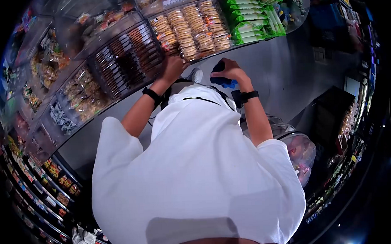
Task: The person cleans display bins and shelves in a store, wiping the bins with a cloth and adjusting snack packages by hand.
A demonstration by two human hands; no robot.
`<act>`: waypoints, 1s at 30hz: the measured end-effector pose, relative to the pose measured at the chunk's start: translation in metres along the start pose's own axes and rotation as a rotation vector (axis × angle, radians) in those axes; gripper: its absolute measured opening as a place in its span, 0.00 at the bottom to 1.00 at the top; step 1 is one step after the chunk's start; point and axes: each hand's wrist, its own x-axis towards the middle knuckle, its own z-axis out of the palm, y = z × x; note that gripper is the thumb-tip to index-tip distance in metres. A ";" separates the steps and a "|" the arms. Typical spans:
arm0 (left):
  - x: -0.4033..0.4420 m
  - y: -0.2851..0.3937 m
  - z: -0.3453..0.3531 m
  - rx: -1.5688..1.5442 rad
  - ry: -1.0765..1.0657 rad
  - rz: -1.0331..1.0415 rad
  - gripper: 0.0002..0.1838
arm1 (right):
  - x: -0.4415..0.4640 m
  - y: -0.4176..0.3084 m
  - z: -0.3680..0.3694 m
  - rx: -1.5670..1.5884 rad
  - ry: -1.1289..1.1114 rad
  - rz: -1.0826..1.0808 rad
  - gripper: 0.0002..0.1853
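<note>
My left hand [174, 67] is at the front edge of a clear bin of packaged round cookies [192, 28], close to the corner it shares with a bin of dark brown wrapped snacks [127, 59]. Its fingers are curled and partly hidden, and I cannot make out what is in them. My right hand [233, 71] is closed around a dark blue, soft-looking bundle [219, 73] with a brighter blue part at its lower end. It is held over the grey floor, just in front of the bins. Both wrists wear dark bands.
Green-wrapped packs [248, 18] fill the bin at the right. More clear bins of wrapped sweets [83, 94] run down the left. A rounded clear container [298, 150] with pink contents stands by my right elbow. Stocked shelves [37, 185] are at lower left; a dark box [332, 111] stands right.
</note>
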 end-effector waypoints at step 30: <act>0.186 0.232 0.089 -0.235 -0.245 -0.187 0.35 | 0.029 0.172 -0.143 0.640 0.453 -0.120 0.28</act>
